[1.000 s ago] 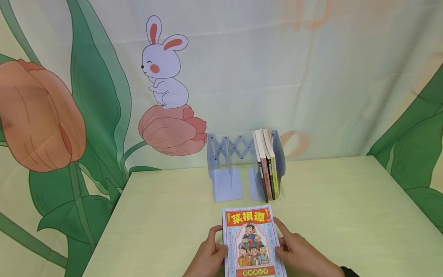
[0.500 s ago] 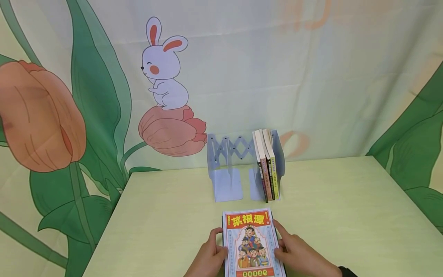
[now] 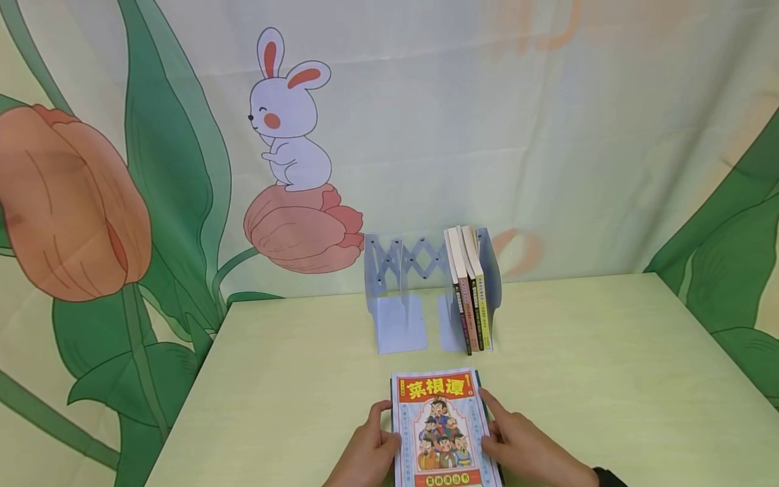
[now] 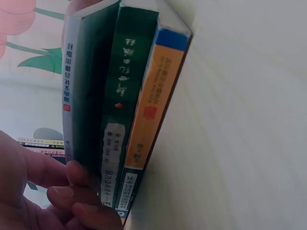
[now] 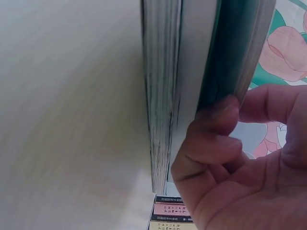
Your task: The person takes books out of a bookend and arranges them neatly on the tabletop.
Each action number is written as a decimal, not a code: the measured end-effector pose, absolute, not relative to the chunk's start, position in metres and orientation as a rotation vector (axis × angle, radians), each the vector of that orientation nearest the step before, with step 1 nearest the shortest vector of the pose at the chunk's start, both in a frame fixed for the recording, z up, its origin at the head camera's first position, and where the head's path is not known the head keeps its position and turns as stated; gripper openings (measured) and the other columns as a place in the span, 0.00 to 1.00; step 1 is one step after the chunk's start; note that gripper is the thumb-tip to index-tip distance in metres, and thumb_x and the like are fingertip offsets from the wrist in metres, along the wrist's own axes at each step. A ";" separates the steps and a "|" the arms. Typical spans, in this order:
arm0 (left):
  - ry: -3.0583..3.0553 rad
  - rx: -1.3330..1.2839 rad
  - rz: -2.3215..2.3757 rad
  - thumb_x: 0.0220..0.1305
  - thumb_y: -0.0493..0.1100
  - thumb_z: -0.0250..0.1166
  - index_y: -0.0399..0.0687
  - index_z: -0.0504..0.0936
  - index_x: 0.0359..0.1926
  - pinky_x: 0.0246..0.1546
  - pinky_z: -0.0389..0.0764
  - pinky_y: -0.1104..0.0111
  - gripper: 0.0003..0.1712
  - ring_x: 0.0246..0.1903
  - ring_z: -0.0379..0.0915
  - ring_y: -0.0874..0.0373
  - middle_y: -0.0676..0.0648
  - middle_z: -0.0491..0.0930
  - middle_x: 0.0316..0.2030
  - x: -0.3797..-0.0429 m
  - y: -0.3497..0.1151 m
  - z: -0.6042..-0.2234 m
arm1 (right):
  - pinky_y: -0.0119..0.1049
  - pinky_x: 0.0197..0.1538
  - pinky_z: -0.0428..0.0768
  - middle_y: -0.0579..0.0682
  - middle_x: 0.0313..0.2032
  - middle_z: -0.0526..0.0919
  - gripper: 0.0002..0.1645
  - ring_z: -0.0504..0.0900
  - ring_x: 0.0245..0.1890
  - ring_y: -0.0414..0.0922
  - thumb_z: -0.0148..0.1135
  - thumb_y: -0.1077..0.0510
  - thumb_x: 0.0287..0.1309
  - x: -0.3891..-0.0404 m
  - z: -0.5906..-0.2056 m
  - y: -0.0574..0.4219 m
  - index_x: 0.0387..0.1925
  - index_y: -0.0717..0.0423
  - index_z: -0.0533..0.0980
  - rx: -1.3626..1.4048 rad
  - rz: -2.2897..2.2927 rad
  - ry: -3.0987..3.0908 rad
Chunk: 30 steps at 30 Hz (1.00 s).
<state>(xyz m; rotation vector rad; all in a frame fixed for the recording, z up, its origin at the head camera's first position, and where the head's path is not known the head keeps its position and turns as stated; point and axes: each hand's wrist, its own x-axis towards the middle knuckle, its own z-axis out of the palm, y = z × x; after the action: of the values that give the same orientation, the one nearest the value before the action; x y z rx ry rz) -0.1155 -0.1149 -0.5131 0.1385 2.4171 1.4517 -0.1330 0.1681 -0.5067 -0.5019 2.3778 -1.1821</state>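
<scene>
In the head view, a paperback comic book (image 3: 443, 433) with a red title band lies face up at the front of the table. My left hand (image 3: 368, 446) pinches its left edge and my right hand (image 3: 517, 441) its right edge, thumbs above and fingertips tucked beneath. Under it lie a dark green book (image 4: 125, 57) and an orange-spined book (image 4: 162, 86), stacked flat. The left wrist view shows a wedge of space between the comic's pale blue spine (image 4: 70, 81) and the green book. Fingers of the right hand (image 5: 225, 153) reach into that same gap on the page side.
Behind the stack stands a pale blue expandable bookend rack (image 3: 402, 325). Several thin upright books (image 3: 470, 291) lean against its right end plate. The pale green table (image 3: 280, 392) meets a printed curtain (image 3: 426, 122) with a rabbit and tulips.
The comic book has come slightly toward me with both hands on it. More of the dark book beneath shows along its upper corners. The rack has stayed put.
</scene>
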 end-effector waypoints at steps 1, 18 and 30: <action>2.425 0.140 1.444 0.68 0.39 0.53 0.37 0.56 0.70 0.30 0.71 0.71 0.32 0.29 0.78 0.60 0.45 0.85 0.33 -0.115 -0.115 -0.513 | 0.27 0.27 0.66 0.44 0.28 0.78 0.47 0.70 0.23 0.33 0.56 0.58 0.65 -0.133 -0.507 0.168 0.75 0.69 0.44 -0.503 -1.183 2.376; 2.463 0.175 1.383 0.70 0.40 0.53 0.28 0.55 0.72 0.23 0.68 0.73 0.35 0.22 0.72 0.61 0.49 0.81 0.26 -0.116 -0.115 -0.516 | 0.26 0.24 0.63 0.44 0.25 0.75 0.46 0.67 0.20 0.33 0.55 0.58 0.65 -0.133 -0.509 0.167 0.75 0.71 0.45 -0.486 -1.189 2.364; 2.487 0.159 1.334 0.71 0.42 0.56 0.28 0.57 0.72 0.17 0.65 0.73 0.36 0.19 0.68 0.62 0.51 0.76 0.22 -0.115 -0.114 -0.516 | 0.26 0.24 0.63 0.43 0.24 0.73 0.45 0.65 0.20 0.33 0.55 0.57 0.67 -0.133 -0.510 0.168 0.75 0.69 0.44 -0.493 -1.163 2.359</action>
<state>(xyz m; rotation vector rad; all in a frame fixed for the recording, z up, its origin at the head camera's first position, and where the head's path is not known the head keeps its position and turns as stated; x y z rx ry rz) -0.1149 -0.1136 -0.5156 0.1595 2.4875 1.3336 -0.1326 0.1677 -0.5101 -0.4935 2.3588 -1.1627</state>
